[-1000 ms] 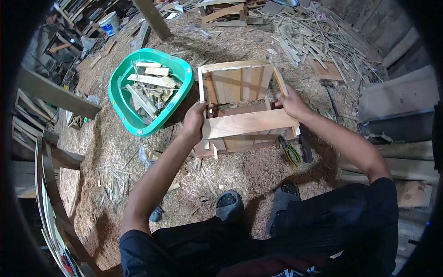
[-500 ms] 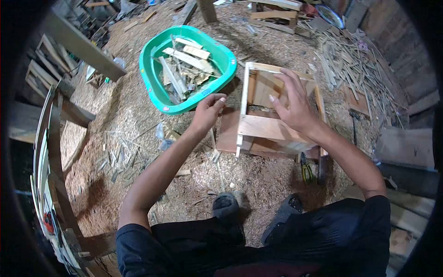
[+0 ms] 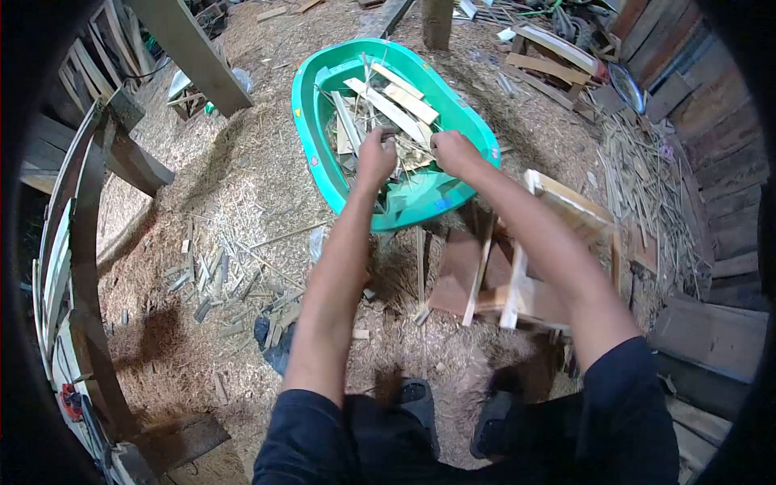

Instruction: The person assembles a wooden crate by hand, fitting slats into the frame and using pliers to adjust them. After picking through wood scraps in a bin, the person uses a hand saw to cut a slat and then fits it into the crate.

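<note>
Shifted off the wooden crate (image 3: 558,242) and into the green tub (image 3: 319,153). Wooden crate let go, tilted on the sawdust (image 3: 242,202) at right. Left hand (image 3: 377,153) and right hand (image 3: 453,152) side by side among wood scraps (image 3: 388,101), fingers curled downward. Hold on any single scrap not discernible. Work now centred on the scraps.

Green tub (image 3: 317,113), far centre on sawdust floor (image 3: 242,194), holding wood offcuts (image 3: 398,99). Left hand (image 3: 377,155) and right hand (image 3: 451,151) among the offcuts, fingers curled, grasp not discernible. Wooden crate (image 3: 574,206), right, under the forearm.
</note>
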`<action>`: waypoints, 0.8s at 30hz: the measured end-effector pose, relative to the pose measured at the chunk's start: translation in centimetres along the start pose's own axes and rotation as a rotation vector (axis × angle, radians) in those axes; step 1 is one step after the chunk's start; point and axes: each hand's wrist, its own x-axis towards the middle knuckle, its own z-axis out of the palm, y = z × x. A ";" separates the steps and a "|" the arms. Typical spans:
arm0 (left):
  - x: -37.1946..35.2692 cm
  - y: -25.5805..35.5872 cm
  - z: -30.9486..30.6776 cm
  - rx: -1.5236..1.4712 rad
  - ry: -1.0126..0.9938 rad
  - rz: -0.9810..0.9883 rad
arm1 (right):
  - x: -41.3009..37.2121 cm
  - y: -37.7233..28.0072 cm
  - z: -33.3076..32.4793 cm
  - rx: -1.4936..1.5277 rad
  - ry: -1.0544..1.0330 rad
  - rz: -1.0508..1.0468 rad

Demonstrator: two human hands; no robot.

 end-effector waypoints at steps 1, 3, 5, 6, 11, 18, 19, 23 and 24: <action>0.9 -1.2 1.1 -0.022 -0.034 -0.073 | 1.9 0.2 1.6 0.018 0.004 0.053; 2.5 -3.1 2.6 -0.004 -0.053 -0.100 | 5.0 0.5 4.4 0.055 0.055 0.151; 3.9 -4.3 3.6 -0.087 -0.016 -0.124 | 7.7 1.0 6.0 0.034 0.055 0.165; 4.5 -5.0 4.1 -0.148 0.015 -0.141 | 8.9 1.3 6.6 0.024 0.053 0.168; 3.5 -4.8 3.9 -0.399 0.085 -0.231 | 12.7 2.8 10.6 -0.113 -0.020 0.117; 1.7 -4.6 3.0 -0.468 0.081 -0.330 | 13.0 1.8 9.1 -0.237 0.087 0.200; 1.8 -4.9 2.9 -0.423 0.066 -0.291 | 13.0 2.0 8.4 -0.093 0.121 0.259; 1.9 -4.8 3.2 -0.498 0.099 -0.345 | 13.1 3.3 5.2 0.150 0.177 0.344; 1.9 -4.7 3.2 -0.475 0.102 -0.327 | 12.8 3.5 4.3 0.166 0.183 0.326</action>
